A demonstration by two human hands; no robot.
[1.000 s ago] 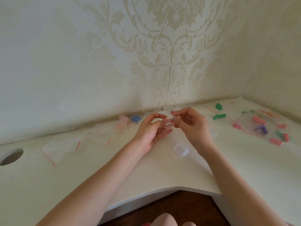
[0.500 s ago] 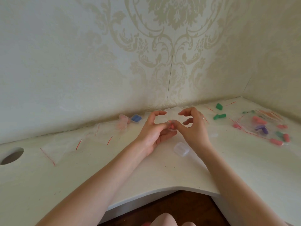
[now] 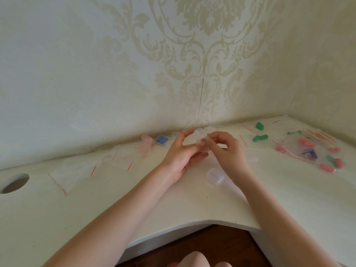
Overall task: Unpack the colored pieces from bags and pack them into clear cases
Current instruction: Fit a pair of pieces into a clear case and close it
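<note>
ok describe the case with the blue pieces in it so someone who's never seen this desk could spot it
Follow the back wall to where it meets the white desk, just left of the wallpaper seam. The small clear case with blue pieces lies there, left of the left hand and right beside a crumpled bag with pink pieces. Nothing else on the desk is blue.

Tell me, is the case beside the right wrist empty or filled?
Empty, it seems: the case looks clear white, with no colour inside.
</note>
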